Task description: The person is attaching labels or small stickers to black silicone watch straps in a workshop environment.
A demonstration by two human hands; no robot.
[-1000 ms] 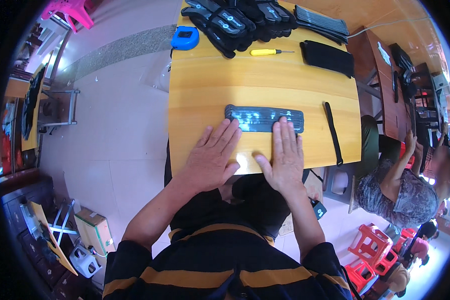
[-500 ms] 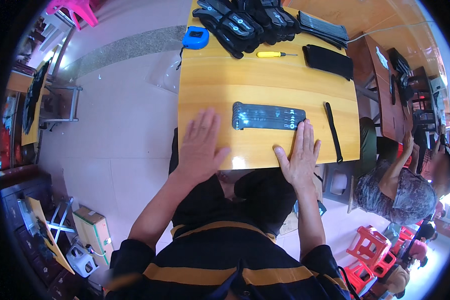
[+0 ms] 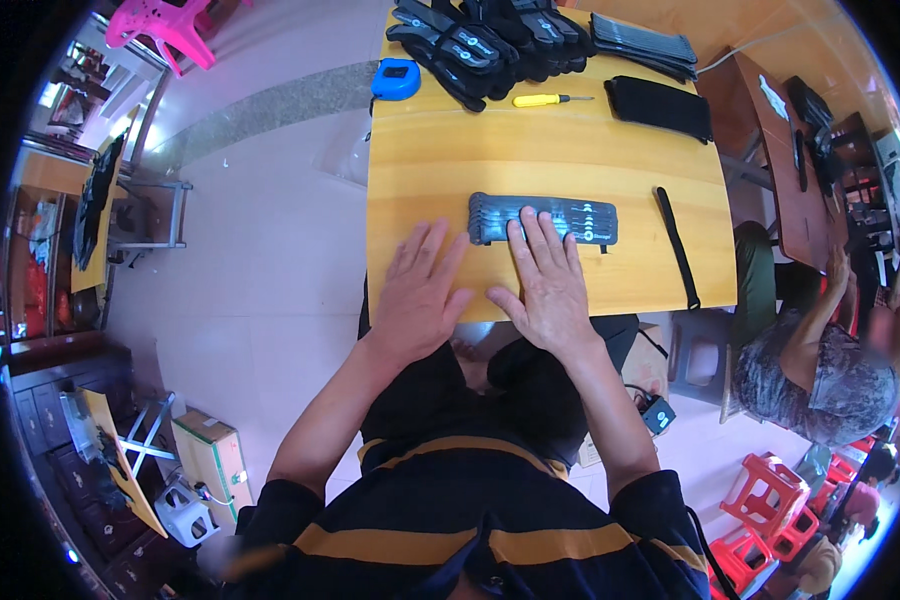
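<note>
A flat stack of dark grey, glossy pieces (image 3: pixel 491 219) with white printed marks lies crosswise on the yellow wooden table (image 3: pixel 420 160). My right hand (image 3: pixel 552 285) is open, its fingers stretched out and their tips resting on the front middle of the stack. My left hand (image 3: pixel 420 290) lies open at the table's front edge, fingers a little apart, just left of the stack and holding nothing. To the right of the stack is a narrow black strap (image 3: pixel 677 248), laid lengthwise and touched by neither hand.
Along the table's far side are bundled black-and-grey padded items (image 3: pixel 480 45), a blue tape measure (image 3: pixel 396 80), a yellow-handled screwdriver (image 3: pixel 540 100), a folded black cloth piece (image 3: pixel 658 108) and grey flat pieces (image 3: pixel 642 46). A person (image 3: pixel 820 370) sits to the right, near red stools (image 3: pixel 765 490).
My right hand has moved left from the stack's right end to its middle. The left hand has shifted slightly right, closer to the stack. The head view has shifted a little.
</note>
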